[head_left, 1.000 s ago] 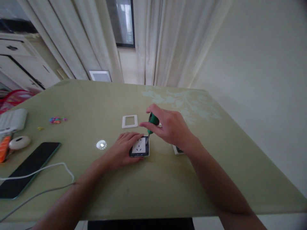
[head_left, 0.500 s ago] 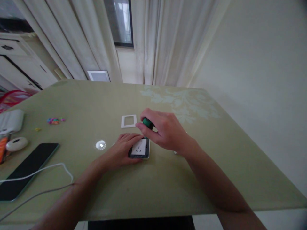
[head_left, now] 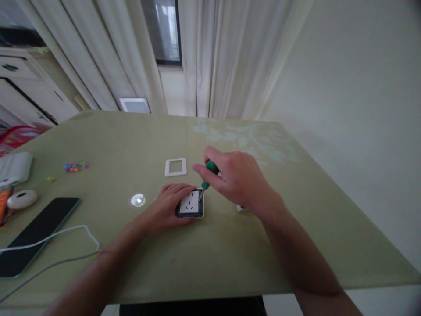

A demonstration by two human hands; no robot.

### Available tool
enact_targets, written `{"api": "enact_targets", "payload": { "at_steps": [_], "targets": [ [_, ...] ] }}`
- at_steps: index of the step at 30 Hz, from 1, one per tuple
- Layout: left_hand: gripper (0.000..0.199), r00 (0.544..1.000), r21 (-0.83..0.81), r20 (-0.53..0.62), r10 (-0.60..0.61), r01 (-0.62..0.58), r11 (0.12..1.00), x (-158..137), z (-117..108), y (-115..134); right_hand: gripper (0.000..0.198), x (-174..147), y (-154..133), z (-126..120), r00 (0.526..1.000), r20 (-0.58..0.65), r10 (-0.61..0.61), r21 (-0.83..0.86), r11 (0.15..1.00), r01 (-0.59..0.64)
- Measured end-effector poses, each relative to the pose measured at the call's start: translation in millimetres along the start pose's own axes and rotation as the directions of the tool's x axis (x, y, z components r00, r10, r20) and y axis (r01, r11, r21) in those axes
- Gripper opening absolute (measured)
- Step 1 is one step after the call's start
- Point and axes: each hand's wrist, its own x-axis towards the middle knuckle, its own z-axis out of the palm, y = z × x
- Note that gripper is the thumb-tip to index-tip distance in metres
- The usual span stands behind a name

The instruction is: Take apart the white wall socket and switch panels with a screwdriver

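A wall socket [head_left: 190,202] with a white face and dark frame lies on the table, its slots facing up. My left hand [head_left: 167,205] grips it from the left, thumb and fingers along its edges. In my right hand [head_left: 238,177] is a green-handled screwdriver [head_left: 206,183], tilted, with its tip at the right side of the socket's dark frame. Whether the tip sits in a screw is too small to tell. Behind the socket lies a white square cover frame [head_left: 175,174]. Partly hidden under my right wrist is a small white object [head_left: 241,208].
To the left lie a black phone [head_left: 36,235], a white cable [head_left: 74,227], a white rounded case [head_left: 22,199] and an orange-handled tool [head_left: 4,202]. Small colourful pieces [head_left: 75,166] sit further back. The table [head_left: 210,263] meets a wall on the right.
My right hand has shifted slightly right, and the screwdriver now leans more, showing its green handle and shaft. My left hand stays on the socket.
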Motion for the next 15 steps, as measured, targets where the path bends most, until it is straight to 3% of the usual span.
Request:
{"api": "enact_targets", "payload": {
  "at_steps": [1, 3, 6, 8, 10, 13, 15],
  "targets": [
    [0.084, 1.0, 0.002, -0.002, -0.006, 0.006, 1.0, 0, 1, 0, 0.029, 0, -2, 2, 1.0, -0.005, 0.002, -0.012, 1.0, -0.002],
    [0.084, 1.0, 0.004, 0.002, -0.01, 0.01, 1.0, 0, 3, -2, 0.025, 1, -6, 3, 0.994, 0.041, -0.103, 0.045, 0.994, 0.101],
    [0.081, 1.0, 0.003, 0.014, -0.009, 0.009, 1.0, -1, 3, -4, 0.015, 1, -7, -2, 0.947, 0.107, -0.303, 0.149, 0.947, 0.286],
    [0.08, 1.0, 0.001, 0.02, -0.01, 0.01, 1.0, -1, 2, -4, 0.013, 0, -5, -7, 0.931, 0.106, -0.349, 0.176, 0.928, 0.328],
    [0.081, 0.999, -0.005, 0.032, -0.014, 0.014, 1.0, -1, 1, -3, 0.01, -1, -2, -10, 0.942, 0.1, -0.32, 0.174, 0.938, 0.3],
    [0.083, 0.999, -0.019, 0.039, -0.018, 0.018, 1.0, 0, 0, -3, 0.024, -2, -1, -7, 0.994, 0.059, -0.093, 0.013, 0.996, 0.093],
    [0.083, 0.999, -0.027, 0.035, -0.014, 0.015, 1.0, 0, 0, -3, 0.037, -1, -3, -3, 0.999, 0.02, 0.026, -0.092, 0.995, -0.024]
  ]
}}
